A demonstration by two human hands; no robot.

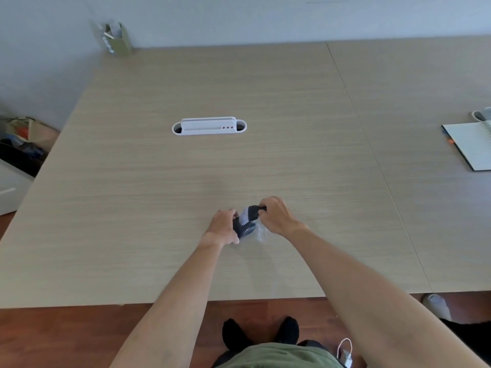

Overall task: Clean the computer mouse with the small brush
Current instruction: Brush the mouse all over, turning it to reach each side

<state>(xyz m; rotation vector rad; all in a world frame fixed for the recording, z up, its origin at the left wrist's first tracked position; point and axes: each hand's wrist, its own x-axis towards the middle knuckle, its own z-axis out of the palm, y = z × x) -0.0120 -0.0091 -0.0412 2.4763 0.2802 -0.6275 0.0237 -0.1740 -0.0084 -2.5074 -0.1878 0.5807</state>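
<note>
On the wooden desk (186, 181), well nearer than the white cable port (209, 126), the left hand (222, 226) clasps the dark computer mouse (245, 229), tilted up. The right hand (276, 216) pinches the small brush (252, 213), its pale bristles touching the mouse.

We see the dark computer mouse (245, 229) tipped up on its side near the table's front edge, the small brush (249, 213) (black handle, pale bristles) angled down onto its upper surface.
</note>
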